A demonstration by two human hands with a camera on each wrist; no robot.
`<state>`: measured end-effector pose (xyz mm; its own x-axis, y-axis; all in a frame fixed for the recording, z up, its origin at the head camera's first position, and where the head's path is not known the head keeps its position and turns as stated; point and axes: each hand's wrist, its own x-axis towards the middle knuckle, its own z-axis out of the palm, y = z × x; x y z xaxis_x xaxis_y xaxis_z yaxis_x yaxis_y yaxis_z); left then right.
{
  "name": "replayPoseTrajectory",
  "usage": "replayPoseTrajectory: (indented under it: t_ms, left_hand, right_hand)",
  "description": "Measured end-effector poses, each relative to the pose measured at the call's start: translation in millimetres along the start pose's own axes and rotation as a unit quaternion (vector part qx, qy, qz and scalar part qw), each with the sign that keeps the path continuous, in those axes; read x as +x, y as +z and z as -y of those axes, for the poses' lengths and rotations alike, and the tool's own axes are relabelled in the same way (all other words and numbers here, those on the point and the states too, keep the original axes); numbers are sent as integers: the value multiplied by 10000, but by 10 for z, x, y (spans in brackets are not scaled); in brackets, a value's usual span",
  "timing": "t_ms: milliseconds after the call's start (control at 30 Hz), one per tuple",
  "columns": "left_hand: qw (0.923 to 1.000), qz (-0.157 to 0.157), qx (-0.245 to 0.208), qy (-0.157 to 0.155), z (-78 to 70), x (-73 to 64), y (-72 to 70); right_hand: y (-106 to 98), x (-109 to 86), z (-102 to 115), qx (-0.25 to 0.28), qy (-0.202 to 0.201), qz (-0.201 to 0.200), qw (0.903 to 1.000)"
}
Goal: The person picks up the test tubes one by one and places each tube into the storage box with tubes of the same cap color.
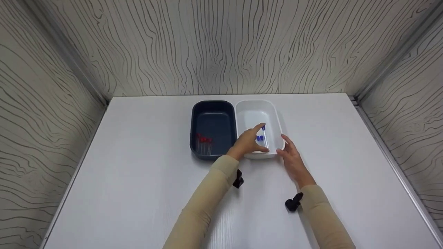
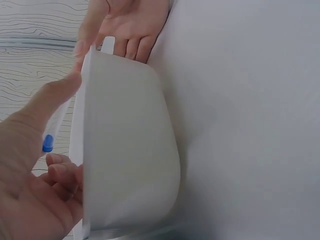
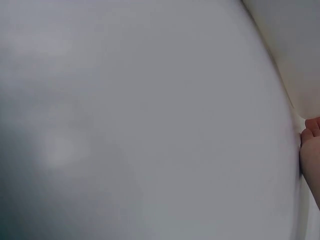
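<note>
My left hand (image 1: pixel 247 141) reaches over the near end of a white tray (image 1: pixel 244 114). Its thumb and index finger span a clear tube with a blue cap (image 1: pixel 263 127), thumb at the near end and fingertip by the cap. In the left wrist view that blue cap (image 2: pixel 48 143) shows between thumb and fingers. Two more blue caps (image 1: pixel 259 138) lie in the tray, their tubes partly hidden by the hand. My right hand (image 1: pixel 293 160) holds the tray's near right corner, thumb at the rim and fingers along the outer side; only part of this hand (image 3: pixel 311 150) shows in the right wrist view.
Against the white tray's left side stands a dark blue tray (image 1: pixel 214 126). Several red-capped clear tubes (image 1: pixel 204 140) lie side by side in its near end. Both trays stand on a white table (image 1: pixel 138 173) with wood-patterned walls (image 1: pixel 214 48) behind and at the sides.
</note>
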<state>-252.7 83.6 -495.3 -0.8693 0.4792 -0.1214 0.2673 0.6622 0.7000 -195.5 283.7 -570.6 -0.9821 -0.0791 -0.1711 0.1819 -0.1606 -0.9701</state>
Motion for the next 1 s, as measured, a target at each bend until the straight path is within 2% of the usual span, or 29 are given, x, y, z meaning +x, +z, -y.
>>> replayPoseTrajectory:
  t_ms: [267, 567, 867, 1000]
  left_hand:
    - [9985, -115, 515, -125, 13, 48, 77]
    - [9917, -141, 1249, -285, 23, 85, 147]
    - [9865, -15, 1568, -466, 16, 130, 162]
    - [9867, 17, 1528, -558, 5, 133, 176]
  right_hand:
    - [2, 18, -27, 128, 10, -28, 9999]
    - [1, 32, -39, 210, -147, -11, 9997]
    - [6, 30, -30, 262, -156, -36, 9995]
    - [-1, 23, -30, 219, -143, -11, 9997]
